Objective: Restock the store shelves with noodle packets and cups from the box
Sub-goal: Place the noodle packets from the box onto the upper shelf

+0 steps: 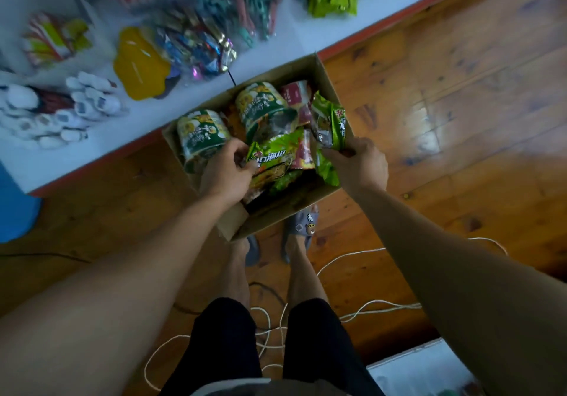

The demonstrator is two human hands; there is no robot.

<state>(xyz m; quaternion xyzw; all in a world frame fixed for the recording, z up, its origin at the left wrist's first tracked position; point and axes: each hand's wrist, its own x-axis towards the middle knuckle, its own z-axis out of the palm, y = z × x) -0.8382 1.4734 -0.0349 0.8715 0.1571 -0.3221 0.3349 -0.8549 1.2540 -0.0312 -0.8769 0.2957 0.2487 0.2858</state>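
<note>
above the box (325,72), left hand (225,174) and right hand (359,162) round green packets (271,159)

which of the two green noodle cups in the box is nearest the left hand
The cup at the left side of the box, just beside the left hand; the other cup lies farther back, toward the shelf.
</note>
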